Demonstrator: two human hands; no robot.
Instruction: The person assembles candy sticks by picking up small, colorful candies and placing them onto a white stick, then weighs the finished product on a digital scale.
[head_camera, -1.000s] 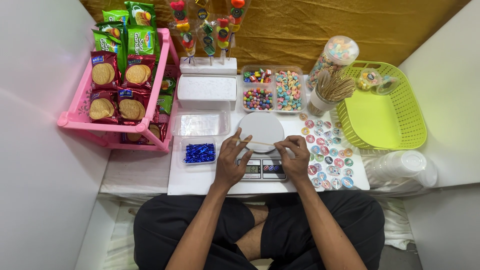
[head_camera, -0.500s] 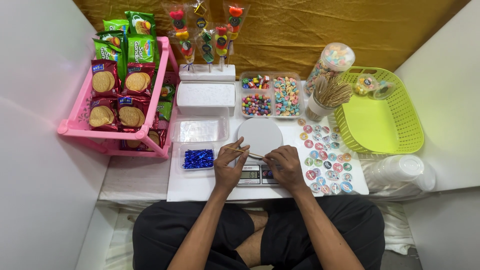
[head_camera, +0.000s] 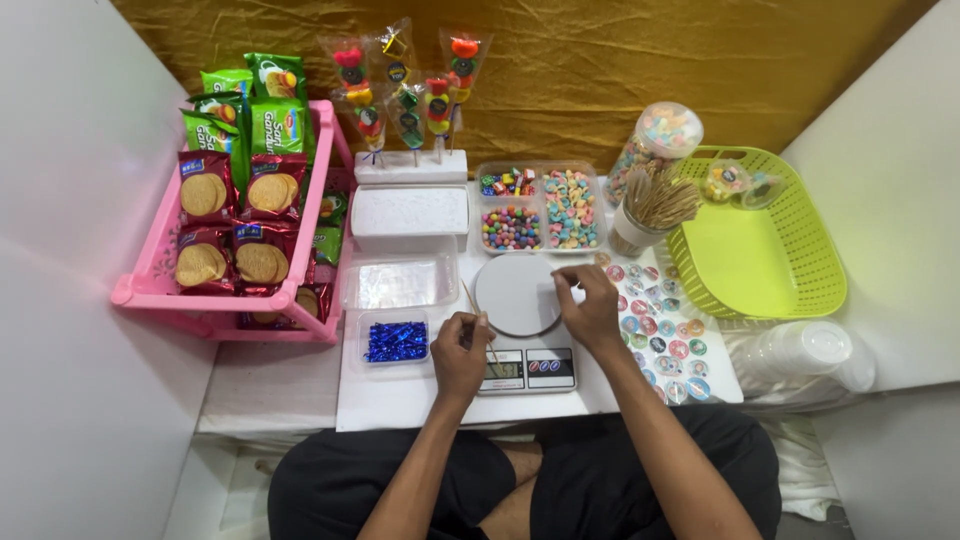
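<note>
A small kitchen scale (head_camera: 520, 368) with a round white platform (head_camera: 518, 294) sits in front of me on the white board. My left hand (head_camera: 461, 352) is closed around a thin wooden stick (head_camera: 470, 303) at the scale's left edge. My right hand (head_camera: 592, 308) hovers at the platform's right rim, fingers curled, with nothing visible in it. A small clear tub of blue wrapped candies (head_camera: 397, 341) lies just left of my left hand.
A divided box of colourful candies (head_camera: 541, 207), a cup of wooden sticks (head_camera: 655, 207), a candy jar (head_camera: 660, 138) and a green basket (head_camera: 757, 237) stand behind and right. Round stickers (head_camera: 660, 330) lie right of the scale. A pink snack rack (head_camera: 240, 230) and candy skewers (head_camera: 408, 95) stand left.
My left hand has picked up the wooden stick and drawn back to the scale's left side. My right hand has moved up to the platform's right rim.
</note>
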